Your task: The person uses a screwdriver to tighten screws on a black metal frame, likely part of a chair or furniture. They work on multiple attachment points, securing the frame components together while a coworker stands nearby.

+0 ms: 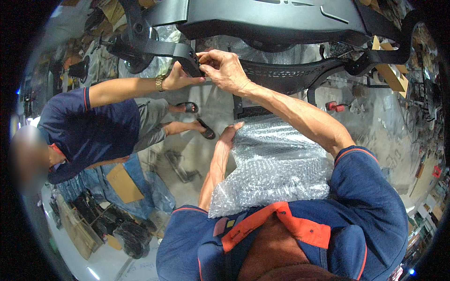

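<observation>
A large black metal assembly (276, 21), which looks like a vehicle bumper, spans the top of the view. My right hand (226, 71) reaches to the end of its black bracket (171, 49); the fingertips pinch together against the holed end plate, and anything small between them is hidden. My left hand (229, 134) grips the edge of a bubble-wrapped part (281, 164) that leans against my chest, thumb on top and other fingers out of sight. From the left, a co-worker's hand (182, 78) with a gold watch touches the same bracket from below.
The co-worker (91, 122) stands close at my left, in dark blue and sandals. A perforated black panel (286, 75) hangs under the assembly. A red object (335, 107) is on the floor at right. Cardboard (124, 182) and black parts (131, 239) lie at lower left.
</observation>
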Demonstrator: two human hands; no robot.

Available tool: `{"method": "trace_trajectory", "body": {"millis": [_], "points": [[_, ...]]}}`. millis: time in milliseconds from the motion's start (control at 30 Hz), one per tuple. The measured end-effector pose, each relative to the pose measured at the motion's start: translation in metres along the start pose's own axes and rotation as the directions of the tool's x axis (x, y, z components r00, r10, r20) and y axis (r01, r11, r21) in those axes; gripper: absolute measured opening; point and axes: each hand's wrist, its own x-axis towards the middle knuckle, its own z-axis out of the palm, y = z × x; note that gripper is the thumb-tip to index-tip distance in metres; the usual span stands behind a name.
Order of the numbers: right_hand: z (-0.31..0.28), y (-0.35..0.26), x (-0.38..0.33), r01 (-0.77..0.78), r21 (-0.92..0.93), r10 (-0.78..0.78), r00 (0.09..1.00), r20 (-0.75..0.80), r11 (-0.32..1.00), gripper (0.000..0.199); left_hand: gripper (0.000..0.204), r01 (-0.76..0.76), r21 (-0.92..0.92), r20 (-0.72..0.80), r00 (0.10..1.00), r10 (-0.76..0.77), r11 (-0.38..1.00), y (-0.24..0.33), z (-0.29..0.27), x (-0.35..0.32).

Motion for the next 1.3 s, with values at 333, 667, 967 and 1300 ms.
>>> {"method": "trace_trajectory", "body": {"millis": [333,667,967,1300], "points": [[0.006,-0.017,0.0,-0.139,-0.109,0.133,0.989,-0.064,0.984,0.027,0.055,0.044,0.077,0.026,0.999,-0.046,0.996,0.001,0.002,-0.002],[0.0,0.0,-0.001,0.162,-0.179,-0.164,0.986,0.001,0.97,0.019,0.046,0.047,0.06,0.02,0.999,-0.049,0.997,-0.005,-0.01,0.012],[-0.008,0.012,0.011,0.376,-0.605,-0.243,0.925,0.293,0.702,0.039,0.049,-0.028,-0.042,0.056,0.998,0.031,0.999,-0.013,-0.02,0.024],[-0.015,-0.025,0.024,-0.169,-0.424,0.296,0.921,0.254,0.89,0.039,0.047,0.016,-0.007,-0.071,0.997,-0.017,1.0,-0.009,-0.012,0.015]]}}
